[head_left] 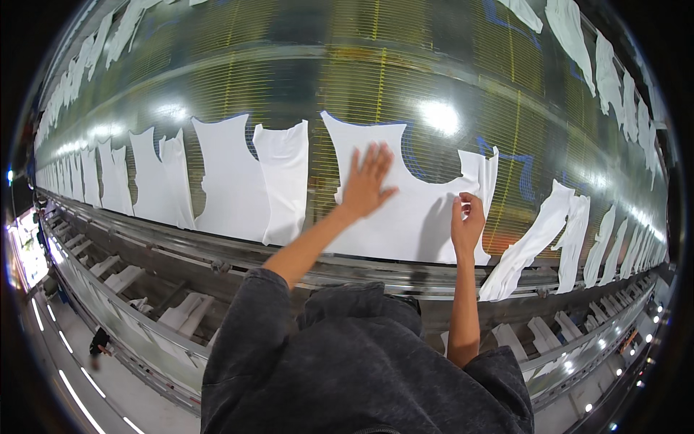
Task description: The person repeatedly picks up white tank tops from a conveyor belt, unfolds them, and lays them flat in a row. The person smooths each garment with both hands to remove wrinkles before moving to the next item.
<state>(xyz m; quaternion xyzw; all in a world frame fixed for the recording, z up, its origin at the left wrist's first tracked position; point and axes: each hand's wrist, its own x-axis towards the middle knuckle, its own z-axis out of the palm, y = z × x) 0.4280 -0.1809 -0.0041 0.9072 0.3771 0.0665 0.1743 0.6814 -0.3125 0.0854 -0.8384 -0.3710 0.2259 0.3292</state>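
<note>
A white cut fabric panel (pixel 401 217), with curved cut-outs along its far edge, lies on the long printing table before me. My left hand (pixel 368 182) is over its left part, palm down with fingers spread and slightly blurred. Over the panel's right side is my right hand (pixel 469 222), fingers loosely curled, with no cloth visible between thumb and fingertips. Its shadow falls on the fabric to its left. Just beyond this hand, the panel's narrow right strip (pixel 480 168) is folded and creased. Blue outlines (pixel 423 160) show on the table around the cut-out.
More white panels (pixel 233 179) lie in a row to the left. Crumpled white pieces (pixel 531 238) hang over the near edge at right. A metal rail (pixel 374 271) runs along that edge. Other pieces (pixel 566 38) line the far side. Behind me, at lower left, is a person (pixel 99 343).
</note>
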